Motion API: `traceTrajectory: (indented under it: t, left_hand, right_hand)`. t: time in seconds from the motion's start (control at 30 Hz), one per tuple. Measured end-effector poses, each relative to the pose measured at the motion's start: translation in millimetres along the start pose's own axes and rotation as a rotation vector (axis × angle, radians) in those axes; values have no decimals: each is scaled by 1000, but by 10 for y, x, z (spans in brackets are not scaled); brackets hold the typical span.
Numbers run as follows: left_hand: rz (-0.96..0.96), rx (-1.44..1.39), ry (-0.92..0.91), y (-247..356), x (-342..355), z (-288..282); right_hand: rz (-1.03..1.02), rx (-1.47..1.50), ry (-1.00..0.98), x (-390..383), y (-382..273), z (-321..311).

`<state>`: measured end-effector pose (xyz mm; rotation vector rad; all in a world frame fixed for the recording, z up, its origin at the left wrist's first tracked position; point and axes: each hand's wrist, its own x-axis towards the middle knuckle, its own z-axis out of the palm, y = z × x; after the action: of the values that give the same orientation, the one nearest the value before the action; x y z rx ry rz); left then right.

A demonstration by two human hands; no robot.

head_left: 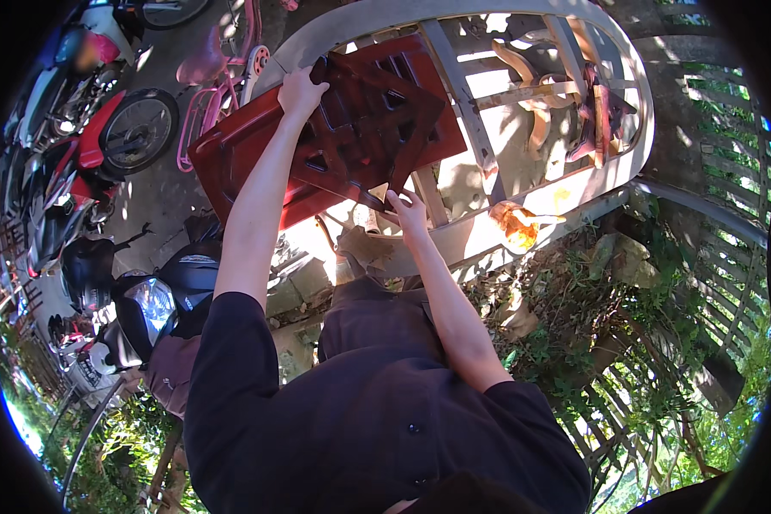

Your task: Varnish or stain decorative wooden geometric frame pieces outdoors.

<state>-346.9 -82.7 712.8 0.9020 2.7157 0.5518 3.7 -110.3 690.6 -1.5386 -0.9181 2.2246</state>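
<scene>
A dark red, glossy wooden frame piece with openwork bars (420, 120) is held tilted between both hands. My left hand (301, 94) is closed round its upper left corner. My right hand (407, 212) grips its lower corner between thumb and fingers. Under it lies a larger red-brown lacquered wooden panel (240, 154), partly covered by the piece. That panel rests across a pale oval wooden frame with crossbars (638, 128).
An orange-stained container (516, 227), with what looks like a brush handle, stands on the oval frame's near rim. Curved wooden pieces (535, 94) lie at its right end. Motorbikes (137, 128) and a pink bicycle (204, 64) stand left; a slatted fence (728, 171) runs along the right.
</scene>
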Motion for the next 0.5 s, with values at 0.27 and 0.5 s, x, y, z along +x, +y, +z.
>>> traceTrajectory:
  t: [0.27,0.5]
  left_hand:
    - [-83,-195,70,-495,-534,-50]
    - [-82,-153,173,-913,-1710,-64]
  right_hand:
    - [118,-18,-58,40,-1,-178]
    - [108,-5,-119,17,-59,-250]
